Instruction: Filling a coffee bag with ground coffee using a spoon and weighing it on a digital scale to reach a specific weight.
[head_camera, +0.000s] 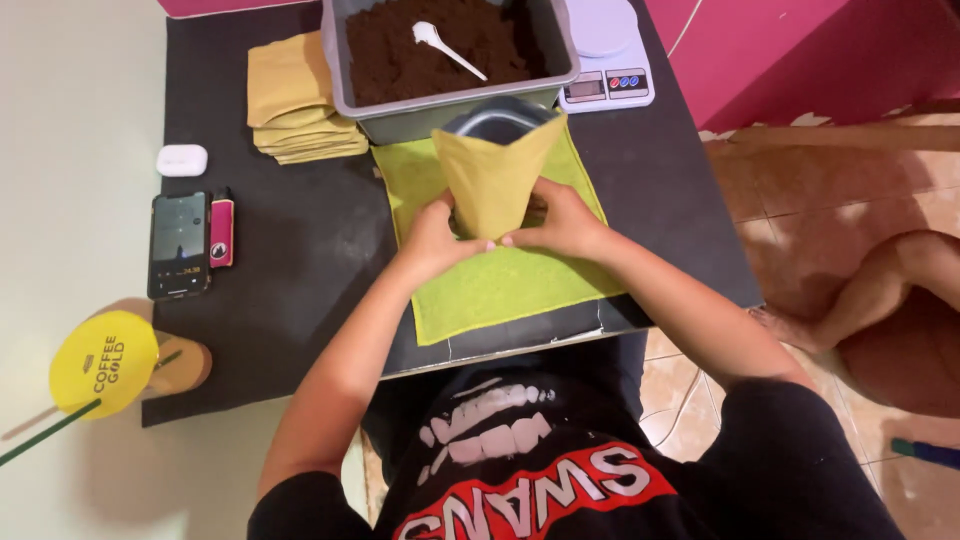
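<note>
At the upper left of your frame lie a phone (179, 245) and white earbud case (182, 160); a kitchen scale (604, 55) (white) sits top centre-right.

A mustard-yellow paper pouch (492, 175) stands open at centre. A stack of flat yellow pouches (295, 100) lies far left. A dark phone screen (179, 245) sits left; a round yellow sign (103, 363) near left; a scale's small grey display (583, 86) far right.

My black desk (300, 260) carries a green cloth (500, 285), grey tub (450, 110), pouch stack (295, 100), scale (605, 60), phone (180, 245) and earbud case (182, 160).
</note>
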